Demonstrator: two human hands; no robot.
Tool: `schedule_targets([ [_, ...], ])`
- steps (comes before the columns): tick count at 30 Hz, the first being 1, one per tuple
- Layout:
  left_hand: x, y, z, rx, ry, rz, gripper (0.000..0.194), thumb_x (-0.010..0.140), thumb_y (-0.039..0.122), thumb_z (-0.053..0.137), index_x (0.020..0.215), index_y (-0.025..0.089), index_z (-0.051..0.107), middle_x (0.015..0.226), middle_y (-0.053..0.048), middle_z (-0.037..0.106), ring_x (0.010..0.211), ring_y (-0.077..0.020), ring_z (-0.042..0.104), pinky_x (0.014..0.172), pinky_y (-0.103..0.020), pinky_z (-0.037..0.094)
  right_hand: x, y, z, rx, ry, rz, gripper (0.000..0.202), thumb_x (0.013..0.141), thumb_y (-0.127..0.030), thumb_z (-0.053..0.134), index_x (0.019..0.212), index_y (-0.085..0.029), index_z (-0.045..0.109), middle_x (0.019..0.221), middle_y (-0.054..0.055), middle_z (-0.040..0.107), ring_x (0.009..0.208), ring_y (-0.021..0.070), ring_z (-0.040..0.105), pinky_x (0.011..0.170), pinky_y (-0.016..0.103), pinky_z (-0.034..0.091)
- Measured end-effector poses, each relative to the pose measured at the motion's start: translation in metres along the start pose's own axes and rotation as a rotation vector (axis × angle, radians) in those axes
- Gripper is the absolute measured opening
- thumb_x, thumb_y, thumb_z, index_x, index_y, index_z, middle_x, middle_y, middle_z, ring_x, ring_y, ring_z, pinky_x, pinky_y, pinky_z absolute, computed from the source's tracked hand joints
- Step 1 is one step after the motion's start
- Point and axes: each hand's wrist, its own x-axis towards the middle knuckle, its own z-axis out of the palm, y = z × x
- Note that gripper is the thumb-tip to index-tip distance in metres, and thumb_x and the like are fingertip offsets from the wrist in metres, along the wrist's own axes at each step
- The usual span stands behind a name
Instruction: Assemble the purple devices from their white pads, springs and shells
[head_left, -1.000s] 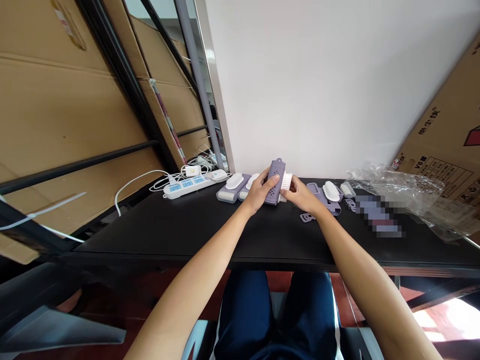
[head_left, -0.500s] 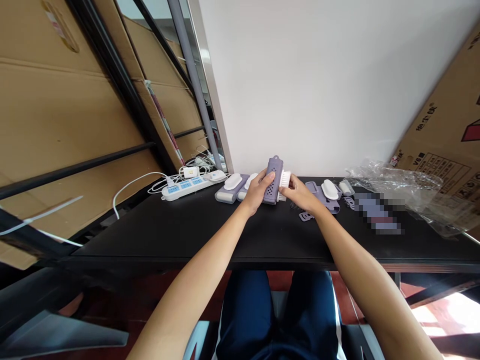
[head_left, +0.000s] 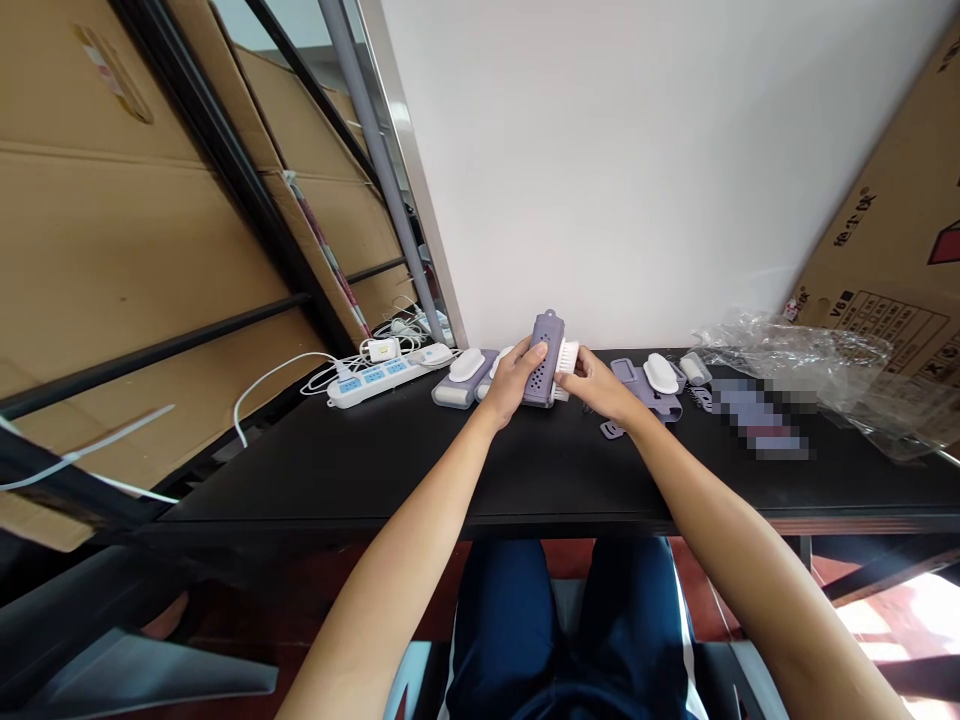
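Observation:
My left hand [head_left: 514,385] is closed round a purple perforated case [head_left: 545,350], its thumb lying across the holed face and a small loop at the top. Against the case's right side, my right hand [head_left: 594,388] grips a white-bristled brush [head_left: 567,366] by its far edge; the fingertips behind it are hidden. Left of my hands lies a similar purple case with a white oval brush [head_left: 467,365] on it, and another is partly covered by my left hand. Right of my hands is a flat purple part [head_left: 628,374] with a white brush [head_left: 661,374] on top.
A white power strip [head_left: 386,380] with tangled cables lies at the table's left. On the right are a white roller [head_left: 695,368], a small purple piece [head_left: 612,430], crumpled clear plastic [head_left: 810,360] and a cardboard box [head_left: 885,240]. A white wall [head_left: 600,180] stands behind the black table [head_left: 420,470].
The camera view has shifted slightly. My hands keep the same hold on the case and brush, with the brush still against the case's right side.

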Motion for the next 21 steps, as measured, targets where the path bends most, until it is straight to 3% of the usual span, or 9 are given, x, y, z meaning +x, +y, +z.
schedule_targets([
  [7, -0.002, 0.004, -0.001, 0.008, -0.049, 0.044, 0.063, 0.088, 0.065, 0.071, 0.13, 0.019, 0.071, 0.122, -0.008, 0.077, 0.117, -0.0278, 0.068, 0.098, -0.033, 0.052, 0.0, -0.002, 0.006, 0.132, 0.035, 0.024, 0.048, 0.076, -0.04, 0.071, 0.119, -0.022, 0.057, 0.128, 0.008, 0.07, 0.122, 0.0272, 0.066, 0.105, 0.041, 0.053],
  [12, 0.005, 0.001, -0.003, -0.145, 0.187, -0.047, 0.059, 0.089, 0.069, 0.067, 0.115, 0.016, 0.074, 0.102, -0.009, 0.078, 0.102, -0.0264, 0.074, 0.086, -0.033, 0.059, -0.001, -0.008, -0.002, 0.165, 0.116, 0.001, 0.039, 0.075, -0.043, 0.073, 0.105, -0.025, 0.057, 0.106, 0.002, 0.071, 0.103, 0.0228, 0.068, 0.088, 0.036, 0.056],
  [15, 0.006, 0.006, -0.006, -0.336, 0.275, -0.13, 0.067, 0.093, 0.073, 0.057, 0.124, 0.015, 0.069, 0.102, -0.012, 0.078, 0.102, -0.0275, 0.076, 0.082, -0.036, 0.063, 0.003, -0.012, -0.015, 0.34, 0.23, 0.025, 0.035, 0.078, -0.045, 0.071, 0.102, -0.026, 0.054, 0.095, -0.001, 0.072, 0.089, 0.0193, 0.069, 0.074, 0.031, 0.056],
  [18, -0.001, 0.014, -0.005, -0.42, 0.141, -0.267, 0.069, 0.094, 0.073, 0.055, 0.13, 0.015, 0.066, 0.108, -0.016, 0.078, 0.103, -0.0296, 0.076, 0.079, -0.04, 0.067, 0.007, -0.012, -0.029, 0.443, 0.425, 0.037, 0.032, 0.08, -0.046, 0.07, 0.098, -0.027, 0.052, 0.087, -0.001, 0.072, 0.079, 0.0171, 0.07, 0.064, 0.026, 0.055],
  [21, -0.005, 0.013, 0.002, -0.35, -0.025, -0.379, 0.061, 0.092, 0.064, 0.067, 0.131, 0.018, 0.064, 0.114, -0.016, 0.077, 0.102, -0.0303, 0.077, 0.074, -0.043, 0.069, 0.01, -0.01, -0.042, 0.497, 0.565, 0.045, 0.03, 0.084, -0.052, 0.064, 0.095, -0.025, 0.056, 0.083, 0.0, 0.071, 0.071, 0.0149, 0.069, 0.058, 0.024, 0.053],
])
